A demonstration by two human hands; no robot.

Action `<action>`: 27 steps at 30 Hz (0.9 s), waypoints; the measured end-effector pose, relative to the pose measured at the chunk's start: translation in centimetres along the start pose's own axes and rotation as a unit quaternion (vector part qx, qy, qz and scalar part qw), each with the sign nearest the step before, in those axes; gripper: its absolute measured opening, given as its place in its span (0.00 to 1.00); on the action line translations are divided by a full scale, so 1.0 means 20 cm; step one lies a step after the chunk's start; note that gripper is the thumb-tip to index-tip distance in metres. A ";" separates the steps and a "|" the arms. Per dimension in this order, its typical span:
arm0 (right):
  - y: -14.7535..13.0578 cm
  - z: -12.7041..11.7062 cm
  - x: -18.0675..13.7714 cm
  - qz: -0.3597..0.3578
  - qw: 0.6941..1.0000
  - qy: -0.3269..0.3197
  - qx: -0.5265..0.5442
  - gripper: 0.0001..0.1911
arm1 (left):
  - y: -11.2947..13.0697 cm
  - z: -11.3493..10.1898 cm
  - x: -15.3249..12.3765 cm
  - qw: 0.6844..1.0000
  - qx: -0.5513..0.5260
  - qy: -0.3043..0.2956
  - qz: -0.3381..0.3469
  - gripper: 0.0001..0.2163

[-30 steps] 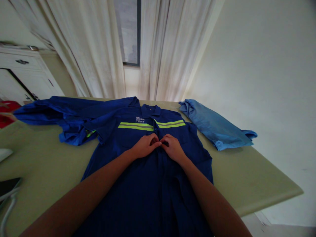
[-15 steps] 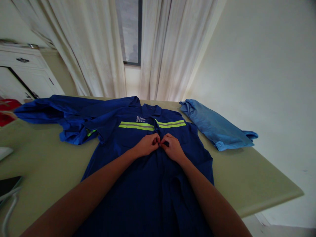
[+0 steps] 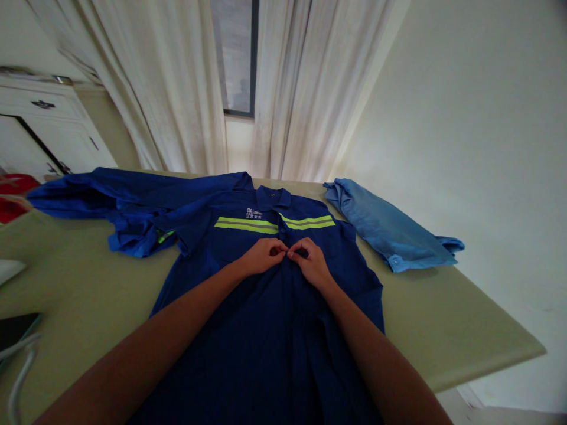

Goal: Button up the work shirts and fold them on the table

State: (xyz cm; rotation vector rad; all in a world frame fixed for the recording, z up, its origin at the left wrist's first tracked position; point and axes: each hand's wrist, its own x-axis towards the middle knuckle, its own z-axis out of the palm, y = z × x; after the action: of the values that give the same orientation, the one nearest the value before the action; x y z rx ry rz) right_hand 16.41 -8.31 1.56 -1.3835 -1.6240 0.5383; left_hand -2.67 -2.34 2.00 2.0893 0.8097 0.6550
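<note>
A dark blue work shirt (image 3: 248,330) lies spread on the table, collar at the far side, with a yellow-green reflective band (image 3: 245,225) across its chest and white lettering above it. My left hand (image 3: 266,255) pinches the front placket just below the band. Fingertip to fingertip with it, my right hand (image 3: 309,260) pinches the same edge from the other side. Any button between the fingers is too small and covered to make out.
A folded light blue garment (image 3: 390,227) lies at the right of the table (image 3: 465,330). More dark blue clothing (image 3: 110,198) is heaped at the far left. A phone (image 3: 18,333) and a white cable (image 3: 20,378) lie near left. Curtains and a white cabinet (image 3: 57,124) stand behind.
The fingertips of both hands have shifted slightly at the placket, still pinching it. The view has moved a little; the garments lie as before.
</note>
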 end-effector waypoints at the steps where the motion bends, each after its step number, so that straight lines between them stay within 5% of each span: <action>1: 0.00 0.00 0.00 0.009 1.000 0.001 0.003 0.02 | -0.01 -0.01 0.00 1.000 -0.010 -0.006 0.004 0.09; 10: 0.00 0.02 0.00 0.075 0.997 0.006 0.018 0.03 | -0.01 -0.01 -0.02 0.996 0.077 -0.001 0.055 0.07; 17: 0.03 0.03 0.01 0.114 0.993 -0.022 0.037 0.06 | 0.06 0.02 -0.05 0.924 0.359 0.003 0.130 0.10; 27: 0.01 0.03 0.02 0.114 0.992 -0.016 0.050 0.09 | 0.07 0.09 -0.06 0.898 0.421 0.057 0.117 0.09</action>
State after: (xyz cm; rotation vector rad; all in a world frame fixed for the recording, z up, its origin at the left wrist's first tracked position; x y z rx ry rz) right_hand 15.92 -7.78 1.28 -1.5004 -1.4512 0.7678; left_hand -1.79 -4.77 2.00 2.9919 1.0374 0.6134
